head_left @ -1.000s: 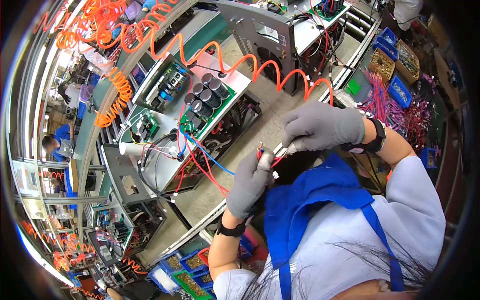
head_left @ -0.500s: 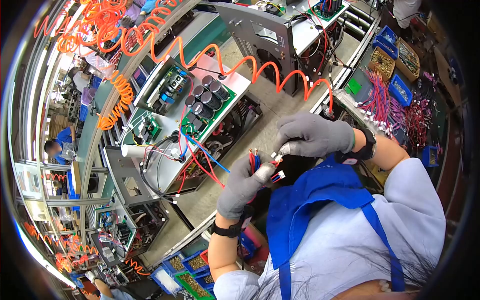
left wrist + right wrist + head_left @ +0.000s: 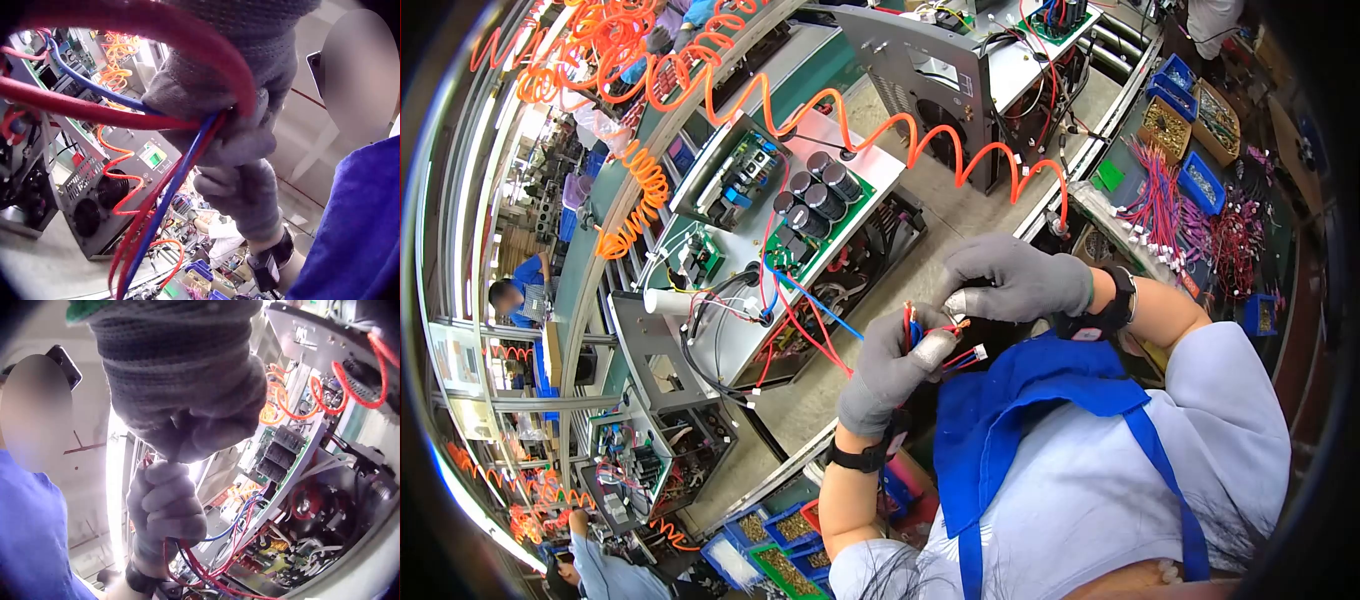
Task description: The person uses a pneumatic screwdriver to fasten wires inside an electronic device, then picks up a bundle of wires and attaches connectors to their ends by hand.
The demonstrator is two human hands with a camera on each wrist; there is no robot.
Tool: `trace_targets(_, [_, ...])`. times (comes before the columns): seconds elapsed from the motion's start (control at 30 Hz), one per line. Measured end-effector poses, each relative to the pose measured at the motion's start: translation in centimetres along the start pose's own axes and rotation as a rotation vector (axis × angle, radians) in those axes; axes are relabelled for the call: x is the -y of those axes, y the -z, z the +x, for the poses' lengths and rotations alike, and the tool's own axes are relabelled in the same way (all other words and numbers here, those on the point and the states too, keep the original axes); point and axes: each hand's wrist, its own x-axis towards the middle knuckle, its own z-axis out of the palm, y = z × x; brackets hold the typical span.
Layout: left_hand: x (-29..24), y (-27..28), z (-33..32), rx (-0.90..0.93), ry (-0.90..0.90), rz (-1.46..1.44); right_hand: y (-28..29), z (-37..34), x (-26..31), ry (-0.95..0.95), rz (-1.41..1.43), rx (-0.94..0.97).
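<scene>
Red and blue wires (image 3: 169, 194) run through my gloved left hand (image 3: 884, 370), whose fingers curl round them. Their bare copper ends (image 3: 908, 306) stick up above that hand in the head view. My gloved right hand (image 3: 1020, 278) is close beside it, thumb and forefinger pinching a wire end (image 3: 963, 323) near the left thumb. White connectors (image 3: 980, 352) hang out below the left hand. In the right wrist view the left hand (image 3: 165, 506) is curled round the bundle, while the right hand's own fingertips are partly hidden.
An open unit with black capacitors (image 3: 825, 190) on a green board stands ahead, red and blue wires leading from it. An orange coiled hose (image 3: 915, 150) crosses above. Parts bins (image 3: 1200, 182) and wire bundles lie right; more bins (image 3: 785, 570) stand at lower left.
Both hands have shifted slightly left since a second ago, and more wire ends and connectors show around the left hand. Over the last half second the right hand has moved slightly left and down.
</scene>
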Motion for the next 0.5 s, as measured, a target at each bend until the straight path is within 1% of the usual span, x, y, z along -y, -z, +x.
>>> trace_targets(0.03, [0.0,0.0,0.0,-0.013,0.0,-0.008,-0.1,0.1,-0.1,0.005,-0.003,-0.007])
trace_targets(0.13, [0.1,-0.1,0.0,-0.05,-0.064,-0.057,-0.5,-0.2,-0.4,-0.086,0.062,-0.02])
trace_targets(0.23, [0.8,-0.3,0.1,-0.13,-0.112,-0.067,-1.2,-0.7,-0.7,-0.119,0.117,-0.047])
trace_targets(0.33, [1.6,-0.3,0.5,-0.232,-0.203,-0.027,-2.3,-1.2,-0.4,-0.282,0.423,-0.12])
trace_targets(0.37, [2.0,-0.8,0.7,-0.348,-0.288,0.119,-2.4,-1.3,0.1,-0.414,0.552,-0.126])
trace_targets(0.43, [2.1,-1.6,1.2,-0.434,-0.516,0.438,-2.4,-1.4,1.4,-0.68,0.812,-0.139])
trace_targets(0.47, [2.1,-1.8,1.4,-0.473,-0.628,0.598,-2.4,-1.6,1.4,-0.664,0.946,-0.132])
trace_targets(0.5, [2.4,-1.8,1.3,-0.479,-0.592,0.624,-2.2,-1.9,1.2,-0.645,1.079,-0.123])
